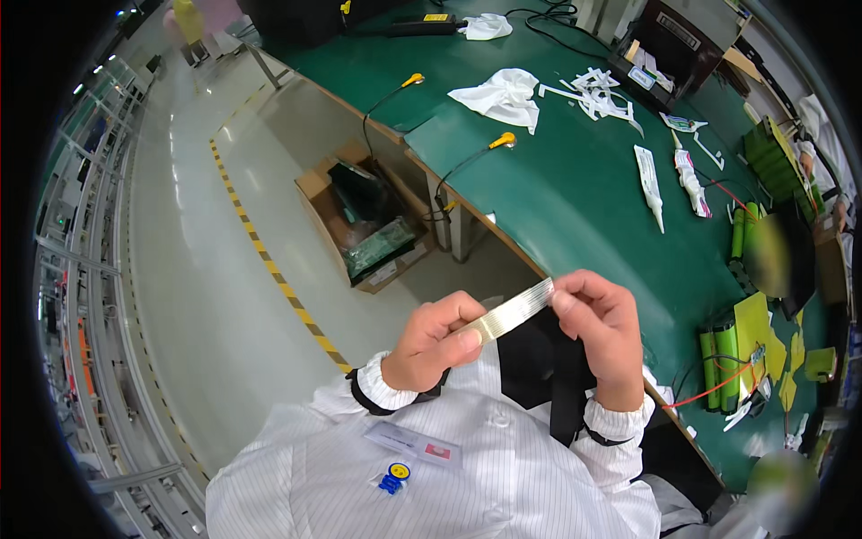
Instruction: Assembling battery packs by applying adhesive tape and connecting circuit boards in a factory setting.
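A ribbed, silvery strip (512,316) slants between two hands, close by the counter (584,211)'s long near edge.
The left grip (431,343) has the strip's lower end pinched, thumb on top; the right grip (606,332) pinches the very tip of the upper end between thumb and forefinger, leaving the middle bare. From here I see a yellow-ended cord (505,140) over that edge, two white tubes (648,184) farther in, green battery packs (723,350) toward the opposite side, and a cardboard box (316,214) beside the counter, below its edge.
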A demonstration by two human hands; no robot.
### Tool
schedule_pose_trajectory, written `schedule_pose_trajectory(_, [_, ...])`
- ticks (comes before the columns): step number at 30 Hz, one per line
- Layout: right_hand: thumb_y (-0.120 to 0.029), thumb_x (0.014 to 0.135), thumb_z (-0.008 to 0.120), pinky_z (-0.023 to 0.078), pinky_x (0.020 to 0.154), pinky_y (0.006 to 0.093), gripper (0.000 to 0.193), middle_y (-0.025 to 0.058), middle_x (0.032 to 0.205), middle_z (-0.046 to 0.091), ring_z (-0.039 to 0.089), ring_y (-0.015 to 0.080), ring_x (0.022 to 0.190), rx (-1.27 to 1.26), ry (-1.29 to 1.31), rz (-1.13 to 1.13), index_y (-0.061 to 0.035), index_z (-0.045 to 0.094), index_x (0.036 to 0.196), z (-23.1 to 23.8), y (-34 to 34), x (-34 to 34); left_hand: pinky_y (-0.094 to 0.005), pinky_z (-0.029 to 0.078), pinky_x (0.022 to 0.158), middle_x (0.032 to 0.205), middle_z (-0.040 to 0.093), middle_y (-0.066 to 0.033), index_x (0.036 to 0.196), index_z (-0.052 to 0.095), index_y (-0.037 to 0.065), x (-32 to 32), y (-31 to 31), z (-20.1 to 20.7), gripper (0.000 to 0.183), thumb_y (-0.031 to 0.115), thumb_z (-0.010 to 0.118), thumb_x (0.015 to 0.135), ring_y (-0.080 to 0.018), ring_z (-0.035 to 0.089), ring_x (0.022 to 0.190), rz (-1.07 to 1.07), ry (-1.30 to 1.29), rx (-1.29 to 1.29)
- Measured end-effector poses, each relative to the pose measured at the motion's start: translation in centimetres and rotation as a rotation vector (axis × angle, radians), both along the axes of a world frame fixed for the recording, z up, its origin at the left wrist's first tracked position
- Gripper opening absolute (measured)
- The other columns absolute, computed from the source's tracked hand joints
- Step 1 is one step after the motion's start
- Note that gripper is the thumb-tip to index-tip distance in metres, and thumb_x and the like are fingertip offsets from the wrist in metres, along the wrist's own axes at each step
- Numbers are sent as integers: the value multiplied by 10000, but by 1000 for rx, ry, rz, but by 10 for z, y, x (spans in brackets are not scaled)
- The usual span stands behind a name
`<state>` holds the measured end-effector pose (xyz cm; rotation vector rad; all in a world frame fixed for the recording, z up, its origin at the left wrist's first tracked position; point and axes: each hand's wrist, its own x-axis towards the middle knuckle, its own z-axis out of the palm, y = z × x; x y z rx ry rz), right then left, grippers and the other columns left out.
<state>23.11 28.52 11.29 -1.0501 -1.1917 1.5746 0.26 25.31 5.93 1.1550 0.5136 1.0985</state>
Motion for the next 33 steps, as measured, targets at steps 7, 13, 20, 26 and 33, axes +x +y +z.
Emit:
schedule_pose_trajectory(7, [-96, 843, 713, 451, 612, 287, 96, 71, 745, 593, 560, 140, 668, 389, -481, -111, -9, 674, 839, -15, 17, -7, -253, 427, 568, 793, 560, -37, 1087, 557, -15, -20, 16, -33, 289, 254, 598, 987, -81, 507, 641, 52, 196, -6])
schedule_pose_trajectory(13, [-40, 773, 646, 458, 589, 410, 68, 130, 785, 552, 567, 336, 704, 792, -563, -230, -18, 584, 791, -12, 27, -9, -267, 460, 570, 707, 606, -80, 1016, 517, -19, -15, 46, -11, 295, 269, 572, 996, -123, 555, 583, -60, 259, -22])
schedule_pose_trajectory(20, [-71, 796, 657, 464, 605, 430, 75, 147, 772, 565, 572, 359, 708, 725, -624, -341, -17, 605, 804, -33, 52, -23, -284, 509, 629, 756, 624, -88, 1118, 516, -42, -19, 42, -1, 256, 181, 564, 1002, -140, 617, 662, 44, 409, -94])
schedule_pose_trajectory(26, [-64, 816, 682, 473, 590, 388, 83, 147, 744, 591, 595, 308, 646, 468, -678, -347, -3, 629, 795, -30, 57, -16, -267, 507, 650, 806, 680, -93, 1210, 515, -63, 3, 43, 16, 244, 82, 534, 1015, -112, 633, 695, -67, 212, -205])
schedule_pose_trajectory(33, [-74, 812, 689, 472, 610, 381, 97, 129, 730, 604, 602, 285, 658, 368, -823, -240, 1, 633, 786, -25, 59, -26, -256, 509, 620, 752, 698, -76, 1188, 554, -47, -9, 43, 32, 240, 102, 572, 1000, -109, 662, 652, -39, 266, -361])
